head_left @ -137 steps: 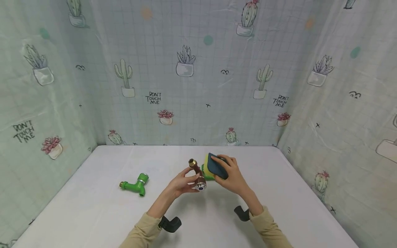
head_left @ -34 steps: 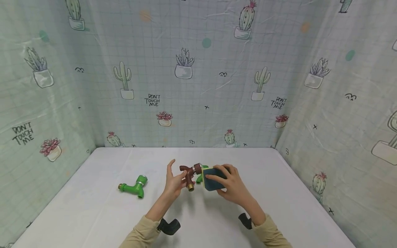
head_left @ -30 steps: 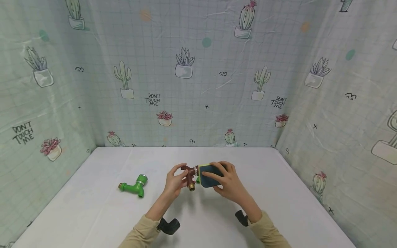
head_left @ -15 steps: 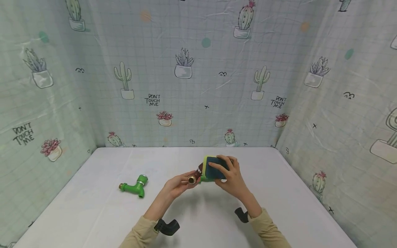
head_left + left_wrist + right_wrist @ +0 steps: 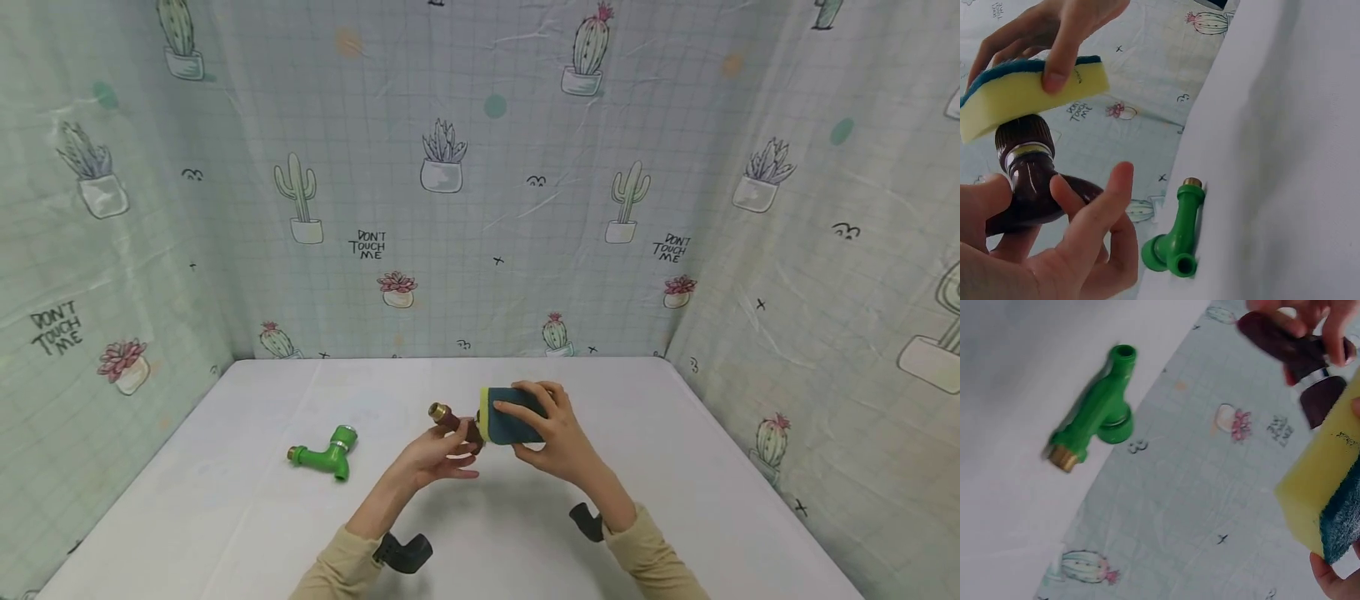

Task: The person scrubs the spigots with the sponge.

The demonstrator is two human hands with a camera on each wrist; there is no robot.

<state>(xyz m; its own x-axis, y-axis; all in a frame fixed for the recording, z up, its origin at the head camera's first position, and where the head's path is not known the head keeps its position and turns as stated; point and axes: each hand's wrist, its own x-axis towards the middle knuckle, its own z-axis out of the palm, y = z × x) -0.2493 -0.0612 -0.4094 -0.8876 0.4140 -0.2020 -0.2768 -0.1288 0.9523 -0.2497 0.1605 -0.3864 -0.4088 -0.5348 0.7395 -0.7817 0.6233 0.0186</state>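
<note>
My left hand [image 5: 433,460] holds a brown tap [image 5: 454,422] above the table, its brass threaded end pointing up and left. In the right hand [image 5: 557,433] is a sponge [image 5: 517,421] with a yellow foam body and a dark blue scouring layer. In the left wrist view the sponge's yellow face [image 5: 1022,100] touches the ribbed knob of the brown tap [image 5: 1034,178], while thumb and fingers grip the body below. The right wrist view shows the brown tap [image 5: 1294,353] beside the sponge's foam [image 5: 1316,478].
A green tap [image 5: 328,455] with a brass end lies on the white table [image 5: 187,500], left of the hands. Each wrist view also shows a green tap [image 5: 1179,231] on the table. A cactus-print curtain [image 5: 480,208] surrounds the table's back and sides.
The left hand has turned the brown tap several ways; its brass end, facing the camera half a second ago, points up-left now. The sponge has shifted left and slightly down, hiding the second green tap.
</note>
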